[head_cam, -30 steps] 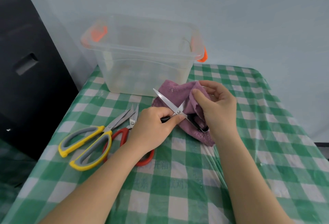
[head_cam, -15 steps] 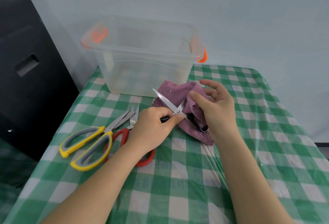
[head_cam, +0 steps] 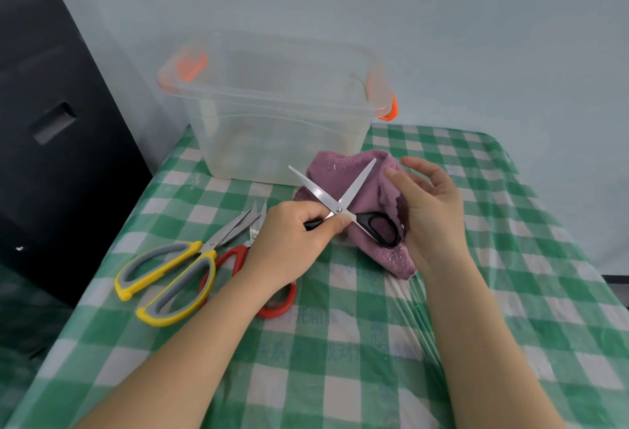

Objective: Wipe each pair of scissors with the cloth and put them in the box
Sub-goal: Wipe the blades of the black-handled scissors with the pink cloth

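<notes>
The left hand (head_cam: 292, 241) was clenched around one black handle of the small steel scissors with black plastic handles (head_cam: 343, 205), the thumb and fingers pinching close to the pivot screw. The scissors were open in an X shape above the crumpled purple terry cloth (head_cam: 343, 173), which lay on the counter (head_cam: 340, 343) covered with a green and white checked plastic sheet.

One second before, the right hand (head_cam: 429, 210) had pressed a fold of the cloth around one blade, so that this blade was hidden. Now its thumb and fingers were released and spread, and the fold had fallen away; both blades were bare and shining. The palm seemed to rest against the edge of the cloth, just beside the free black handle loop, but whether it held the cloth there I cannot tell.

In my judgement, this meant the wiping of one blade was finished, and the other blade or the putting away came next. The clear plastic storage box with orange latches (head_cam: 272, 115) stood just behind the cloth and looked empty. The large scissors with yellow and grey handles (head_cam: 170, 278) and the scissors with red handles (head_cam: 252, 268) lay on the counter to the left, the red pair partly under the left wrist.
</notes>
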